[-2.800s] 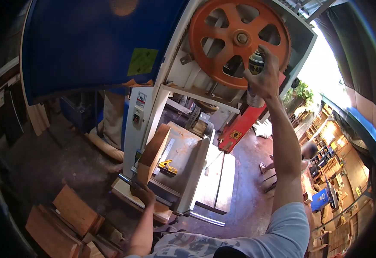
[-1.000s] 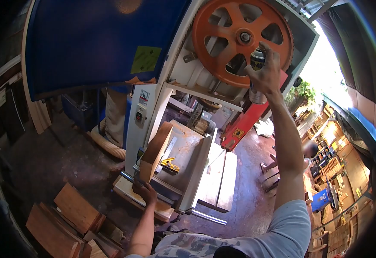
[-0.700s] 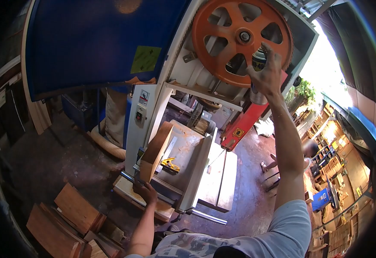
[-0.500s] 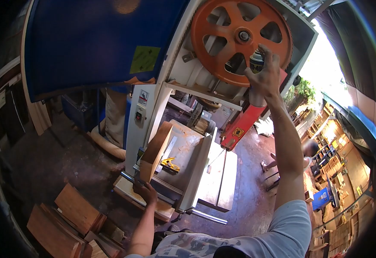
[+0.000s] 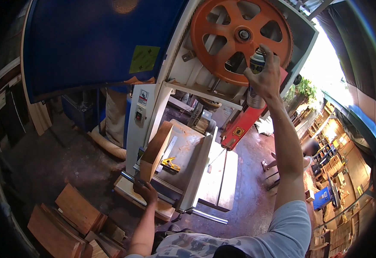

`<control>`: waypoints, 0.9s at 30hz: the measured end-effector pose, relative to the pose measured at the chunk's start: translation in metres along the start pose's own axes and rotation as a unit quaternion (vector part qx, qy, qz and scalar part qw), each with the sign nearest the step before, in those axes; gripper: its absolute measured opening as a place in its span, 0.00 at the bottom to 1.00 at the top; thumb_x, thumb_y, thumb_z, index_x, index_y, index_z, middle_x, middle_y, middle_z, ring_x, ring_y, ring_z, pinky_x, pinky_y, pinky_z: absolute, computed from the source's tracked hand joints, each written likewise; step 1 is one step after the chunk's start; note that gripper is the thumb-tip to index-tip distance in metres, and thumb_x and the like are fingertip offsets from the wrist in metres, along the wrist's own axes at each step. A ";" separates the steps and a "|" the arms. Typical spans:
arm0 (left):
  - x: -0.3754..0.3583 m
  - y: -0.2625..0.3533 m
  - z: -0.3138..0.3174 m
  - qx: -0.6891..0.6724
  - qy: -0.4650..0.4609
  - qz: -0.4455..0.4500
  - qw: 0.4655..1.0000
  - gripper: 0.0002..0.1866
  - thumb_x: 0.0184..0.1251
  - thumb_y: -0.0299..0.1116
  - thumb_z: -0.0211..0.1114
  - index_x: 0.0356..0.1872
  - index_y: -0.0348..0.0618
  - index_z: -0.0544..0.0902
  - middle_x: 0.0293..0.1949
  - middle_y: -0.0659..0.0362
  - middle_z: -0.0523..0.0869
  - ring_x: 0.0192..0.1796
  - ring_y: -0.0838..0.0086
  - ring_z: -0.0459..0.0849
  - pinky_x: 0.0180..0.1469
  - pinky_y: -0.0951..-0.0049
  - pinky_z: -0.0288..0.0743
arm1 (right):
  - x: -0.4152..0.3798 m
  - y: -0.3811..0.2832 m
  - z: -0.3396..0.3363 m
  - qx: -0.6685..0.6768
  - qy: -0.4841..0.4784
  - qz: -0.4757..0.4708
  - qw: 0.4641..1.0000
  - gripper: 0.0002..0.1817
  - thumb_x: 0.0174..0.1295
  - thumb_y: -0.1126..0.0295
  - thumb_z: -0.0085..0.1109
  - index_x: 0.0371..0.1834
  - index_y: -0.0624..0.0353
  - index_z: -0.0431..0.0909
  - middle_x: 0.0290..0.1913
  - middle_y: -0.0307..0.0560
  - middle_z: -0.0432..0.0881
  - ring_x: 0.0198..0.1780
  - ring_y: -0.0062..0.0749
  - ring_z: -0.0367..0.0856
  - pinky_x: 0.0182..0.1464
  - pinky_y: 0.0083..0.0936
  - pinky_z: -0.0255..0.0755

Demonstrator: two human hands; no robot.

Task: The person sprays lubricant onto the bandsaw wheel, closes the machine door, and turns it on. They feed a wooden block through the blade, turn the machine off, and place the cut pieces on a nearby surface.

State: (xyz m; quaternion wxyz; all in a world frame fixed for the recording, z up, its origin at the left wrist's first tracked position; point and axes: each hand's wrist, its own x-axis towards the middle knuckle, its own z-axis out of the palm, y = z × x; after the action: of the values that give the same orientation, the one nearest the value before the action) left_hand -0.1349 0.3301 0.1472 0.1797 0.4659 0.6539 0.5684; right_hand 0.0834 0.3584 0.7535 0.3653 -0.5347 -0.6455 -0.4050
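Room around your raised right hand (image 5: 266,77) is tight: the orange wheel (image 5: 239,38) of the bandsaw sits just behind it, with its toothed rim curving down past your knuckles, and the white housing edge (image 5: 302,47) closes in on the right. Below the hand, the red blade guard (image 5: 241,124) slopes down toward the saw's surface (image 5: 186,152), leaving an open gap between wheel and surface. To the right of your forearm the floor drops away clear toward the bright doorway, where another person (image 5: 309,150) sits well apart.

Your right grip is closed around a spray can (image 5: 254,79), fingers wrapped about its body and the forefinger resting on top near the nozzle; the can stands roughly upright, its top just in front of the wheel's lower spokes, not far from the hub (image 5: 243,34).

Your left hand (image 5: 144,192) is low, at the near corner of the surface, its grip curled over the rail edge beside the bottom of a wooden board (image 5: 155,150) that leans upright against the white column (image 5: 143,116). A yellow square (image 5: 169,164) lies on the surface just right of the board. Stacked wood blocks (image 5: 74,215) crowd the floor to your left, and the open blue door (image 5: 97,43) overhangs that side.
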 end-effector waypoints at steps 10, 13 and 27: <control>0.000 0.004 -0.004 0.002 -0.019 -0.024 1.000 0.39 0.67 0.27 0.59 0.78 0.31 0.57 0.70 0.32 0.65 0.72 0.36 0.63 0.76 0.41 0.53 | -0.004 0.002 0.002 0.003 0.013 -0.023 1.000 0.44 0.50 0.66 0.74 0.75 0.45 0.67 0.60 0.57 0.71 0.57 0.54 0.82 0.60 0.44 0.80; 0.000 0.000 0.000 0.004 -0.009 -0.014 1.000 0.39 0.67 0.26 0.59 0.79 0.31 0.56 0.71 0.33 0.65 0.72 0.36 0.63 0.76 0.41 0.53 | -0.003 -0.002 0.001 0.008 0.009 -0.011 1.000 0.43 0.50 0.65 0.74 0.74 0.46 0.67 0.60 0.58 0.71 0.58 0.54 0.82 0.60 0.45 0.79; -0.002 -0.009 0.005 0.004 0.009 0.013 1.000 0.38 0.66 0.24 0.59 0.78 0.32 0.58 0.70 0.34 0.66 0.71 0.37 0.64 0.75 0.41 0.53 | -0.004 -0.002 0.002 0.018 0.018 -0.008 1.000 0.42 0.51 0.66 0.73 0.74 0.44 0.67 0.59 0.58 0.71 0.57 0.54 0.81 0.59 0.45 0.79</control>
State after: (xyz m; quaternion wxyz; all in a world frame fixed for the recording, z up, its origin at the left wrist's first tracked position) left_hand -0.1336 0.3326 0.1373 0.1648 0.4701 0.6517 0.5719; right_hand 0.0821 0.3581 0.7485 0.3832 -0.5156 -0.6502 -0.4058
